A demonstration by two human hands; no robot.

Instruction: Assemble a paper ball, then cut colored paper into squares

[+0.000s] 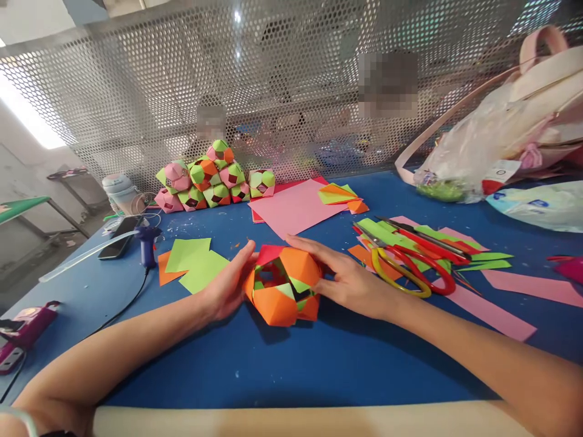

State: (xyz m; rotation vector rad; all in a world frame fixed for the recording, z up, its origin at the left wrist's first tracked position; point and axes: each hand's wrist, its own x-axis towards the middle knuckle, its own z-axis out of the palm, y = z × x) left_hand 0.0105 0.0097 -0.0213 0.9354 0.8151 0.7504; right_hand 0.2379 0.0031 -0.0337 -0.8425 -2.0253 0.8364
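Note:
An orange, red and green folded paper ball (277, 304) with open gaps in its faces is held just above the blue table (282, 370). My left hand (230, 282) cups its left side, fingers partly hidden behind it. My right hand (344, 273) grips the right side, with fingers over the top and side. Left of my left hand lie light green paper squares (200, 264) over an orange piece (169, 271). To the right of my right hand rest scissors with yellow and red handles (410, 273) on coloured paper scraps.
Several finished paper balls (204, 176) are stacked against the perforated metal screen (296, 91). Pink sheets (296, 206) lie behind my hands. At left are a blue glue gun (146, 246), a phone (122, 237), a bottle (121, 193) and a purple power strip (27, 334). A bag (546, 91) sits back right.

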